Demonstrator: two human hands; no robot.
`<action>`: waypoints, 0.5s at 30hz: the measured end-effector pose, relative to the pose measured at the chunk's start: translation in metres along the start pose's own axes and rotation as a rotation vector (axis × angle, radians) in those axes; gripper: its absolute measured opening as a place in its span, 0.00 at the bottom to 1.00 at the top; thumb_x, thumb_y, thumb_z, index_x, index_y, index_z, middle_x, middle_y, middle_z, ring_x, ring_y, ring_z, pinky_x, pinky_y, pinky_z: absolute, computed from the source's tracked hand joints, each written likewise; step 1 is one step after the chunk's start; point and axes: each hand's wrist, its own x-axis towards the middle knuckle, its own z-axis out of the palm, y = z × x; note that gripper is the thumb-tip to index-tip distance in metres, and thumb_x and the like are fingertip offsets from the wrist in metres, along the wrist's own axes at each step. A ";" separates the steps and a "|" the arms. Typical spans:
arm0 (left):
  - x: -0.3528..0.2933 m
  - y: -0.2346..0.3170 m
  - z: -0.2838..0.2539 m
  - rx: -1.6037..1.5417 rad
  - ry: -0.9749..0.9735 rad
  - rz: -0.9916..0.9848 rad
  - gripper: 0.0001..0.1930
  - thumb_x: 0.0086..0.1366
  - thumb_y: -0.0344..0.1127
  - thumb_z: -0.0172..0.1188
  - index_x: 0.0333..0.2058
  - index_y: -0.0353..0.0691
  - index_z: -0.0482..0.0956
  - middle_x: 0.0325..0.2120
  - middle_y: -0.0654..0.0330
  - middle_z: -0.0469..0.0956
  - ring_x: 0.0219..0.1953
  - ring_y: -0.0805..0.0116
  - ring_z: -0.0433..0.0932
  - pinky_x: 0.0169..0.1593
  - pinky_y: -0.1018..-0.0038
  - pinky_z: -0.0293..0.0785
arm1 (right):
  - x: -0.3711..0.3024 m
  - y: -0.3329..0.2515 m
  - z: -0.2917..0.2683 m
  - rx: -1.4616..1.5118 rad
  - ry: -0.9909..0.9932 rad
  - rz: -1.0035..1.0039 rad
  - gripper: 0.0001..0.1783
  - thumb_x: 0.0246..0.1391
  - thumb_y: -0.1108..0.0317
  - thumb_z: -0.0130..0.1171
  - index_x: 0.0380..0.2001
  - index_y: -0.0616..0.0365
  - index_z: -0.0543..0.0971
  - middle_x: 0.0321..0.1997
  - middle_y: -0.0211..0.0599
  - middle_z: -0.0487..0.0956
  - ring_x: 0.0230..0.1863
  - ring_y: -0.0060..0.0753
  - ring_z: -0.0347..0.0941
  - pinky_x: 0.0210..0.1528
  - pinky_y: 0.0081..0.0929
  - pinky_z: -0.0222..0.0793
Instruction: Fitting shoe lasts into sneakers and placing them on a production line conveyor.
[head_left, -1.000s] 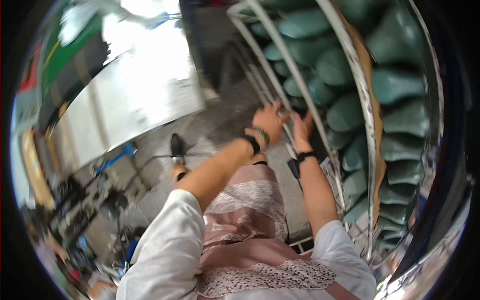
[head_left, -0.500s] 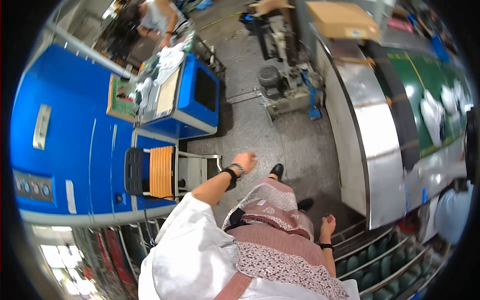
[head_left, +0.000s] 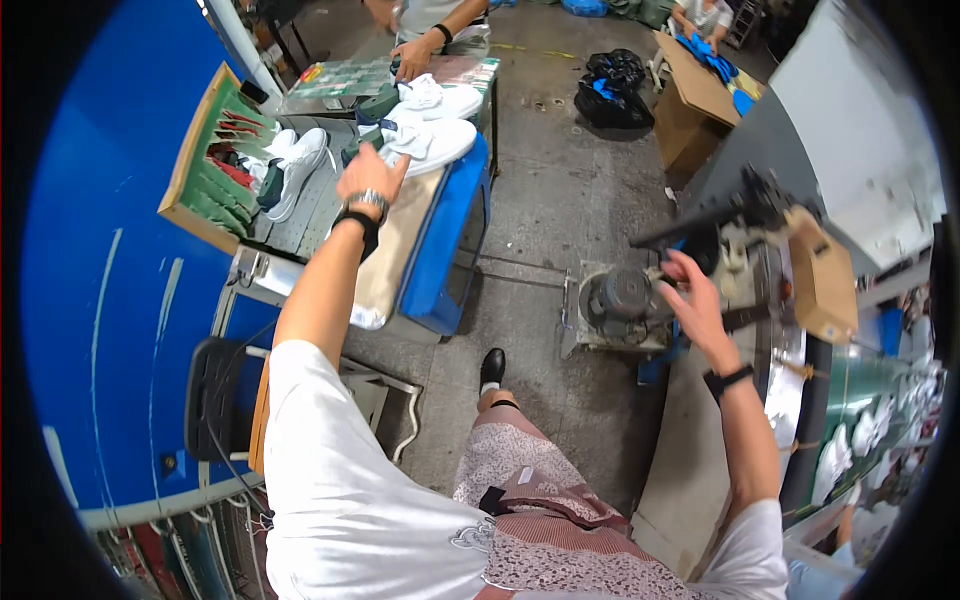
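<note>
White sneakers (head_left: 432, 146) with dark green shoe lasts (head_left: 378, 104) in them lie on the near end of a blue-sided machine. My left hand (head_left: 370, 178) reaches over that end, right beside the nearest sneaker; its thumb stands apart from the fingers. Whether the fingertips touch the last there cannot be made out. Farther left, more white shoes (head_left: 297, 165) rest on a grey conveyor, by an opening hung with green strips (head_left: 222, 190). My right hand (head_left: 695, 305) is in the air with thumb and fingers apart, above the floor near a grey motor (head_left: 622, 295), holding nothing.
A co-worker's hand (head_left: 412, 60) is at the sneakers' far side. The large blue machine (head_left: 110, 250) fills the left; a folding chair (head_left: 215, 400) stands beside it. At right are a metal-edged bench (head_left: 690, 430) and a green conveyor (head_left: 850, 390). Black bags (head_left: 612, 95) lie farther ahead.
I have stepped forward, so the blue machine's end and sneakers are closer. My left hand has moved forward to the shoes; my right hand has risen from beside my hip.
</note>
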 end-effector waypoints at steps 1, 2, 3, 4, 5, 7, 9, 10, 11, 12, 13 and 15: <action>0.039 0.003 0.001 -0.010 0.023 -0.029 0.39 0.58 0.70 0.61 0.50 0.36 0.75 0.43 0.42 0.84 0.47 0.43 0.84 0.49 0.52 0.78 | 0.064 -0.019 0.024 0.027 -0.067 -0.057 0.34 0.56 0.65 0.66 0.65 0.57 0.70 0.56 0.47 0.82 0.58 0.46 0.78 0.61 0.38 0.72; 0.070 0.006 0.006 0.021 -0.020 -0.033 0.41 0.57 0.71 0.61 0.51 0.36 0.76 0.43 0.44 0.85 0.47 0.44 0.84 0.50 0.53 0.79 | 0.121 -0.038 0.047 -0.039 -0.138 -0.114 0.36 0.55 0.64 0.66 0.66 0.57 0.69 0.58 0.48 0.80 0.61 0.47 0.76 0.63 0.39 0.70; 0.093 0.008 0.014 0.062 -0.031 -0.032 0.41 0.57 0.71 0.62 0.50 0.34 0.77 0.42 0.44 0.85 0.46 0.46 0.85 0.50 0.54 0.80 | 0.171 -0.057 0.072 -0.102 -0.211 -0.165 0.37 0.55 0.62 0.66 0.67 0.56 0.67 0.61 0.49 0.78 0.63 0.48 0.74 0.65 0.40 0.68; 0.112 0.005 0.025 0.081 -0.051 0.009 0.40 0.57 0.72 0.61 0.47 0.35 0.79 0.41 0.43 0.85 0.45 0.45 0.85 0.48 0.55 0.80 | 0.216 -0.077 0.096 -0.145 -0.236 -0.256 0.39 0.54 0.62 0.67 0.68 0.56 0.66 0.62 0.49 0.76 0.65 0.49 0.71 0.67 0.42 0.66; 0.128 0.003 0.036 0.101 -0.068 0.050 0.39 0.57 0.72 0.61 0.45 0.35 0.81 0.39 0.42 0.85 0.44 0.44 0.85 0.46 0.55 0.81 | 0.258 -0.097 0.120 -0.185 -0.261 -0.349 0.40 0.54 0.61 0.67 0.69 0.55 0.64 0.64 0.50 0.74 0.67 0.51 0.68 0.68 0.43 0.64; 0.135 0.006 0.044 0.075 -0.042 0.098 0.32 0.57 0.67 0.66 0.35 0.36 0.83 0.31 0.45 0.86 0.37 0.45 0.86 0.40 0.53 0.81 | 0.328 -0.144 0.162 -0.221 -0.337 -0.399 0.42 0.52 0.62 0.68 0.69 0.56 0.63 0.66 0.50 0.71 0.69 0.53 0.64 0.70 0.43 0.62; 0.139 -0.003 0.055 -0.023 -0.004 0.131 0.28 0.57 0.62 0.69 0.31 0.37 0.80 0.26 0.45 0.84 0.32 0.43 0.84 0.35 0.52 0.78 | 0.390 -0.169 0.210 -0.269 -0.301 -0.488 0.46 0.48 0.62 0.71 0.69 0.58 0.63 0.66 0.52 0.70 0.68 0.56 0.64 0.69 0.44 0.64; 0.137 -0.007 0.058 -0.082 0.066 0.149 0.27 0.56 0.60 0.70 0.30 0.38 0.78 0.25 0.45 0.83 0.31 0.42 0.83 0.33 0.51 0.77 | 0.415 -0.178 0.233 -0.265 -0.314 -0.487 0.46 0.48 0.62 0.71 0.69 0.58 0.63 0.66 0.52 0.70 0.68 0.56 0.64 0.69 0.44 0.64; 0.135 -0.011 0.059 -0.139 0.140 0.166 0.25 0.56 0.58 0.71 0.28 0.39 0.77 0.23 0.45 0.82 0.29 0.42 0.82 0.31 0.51 0.75 | 0.436 -0.189 0.253 -0.252 -0.263 -0.576 0.48 0.46 0.62 0.72 0.69 0.59 0.63 0.66 0.53 0.70 0.68 0.56 0.64 0.68 0.44 0.64; 0.137 -0.011 0.066 -0.181 0.210 0.204 0.24 0.57 0.56 0.71 0.28 0.39 0.76 0.22 0.48 0.81 0.27 0.42 0.81 0.29 0.51 0.73 | 0.457 -0.193 0.271 -0.243 -0.208 -0.660 0.50 0.43 0.62 0.74 0.69 0.59 0.63 0.66 0.54 0.69 0.68 0.56 0.64 0.68 0.44 0.64; 0.140 -0.011 0.070 -0.182 0.207 0.200 0.24 0.57 0.56 0.71 0.28 0.39 0.76 0.22 0.48 0.81 0.27 0.42 0.81 0.29 0.51 0.73 | 0.476 -0.195 0.289 -0.219 -0.159 -0.753 0.51 0.40 0.62 0.75 0.68 0.60 0.63 0.62 0.55 0.72 0.65 0.56 0.67 0.65 0.45 0.67; 0.139 -0.012 0.070 -0.220 0.318 0.250 0.22 0.56 0.54 0.72 0.28 0.40 0.76 0.22 0.51 0.80 0.27 0.44 0.80 0.29 0.51 0.72 | 0.497 -0.207 0.313 -0.256 -0.330 -0.632 0.51 0.38 0.63 0.75 0.67 0.61 0.65 0.57 0.53 0.75 0.61 0.56 0.70 0.62 0.46 0.68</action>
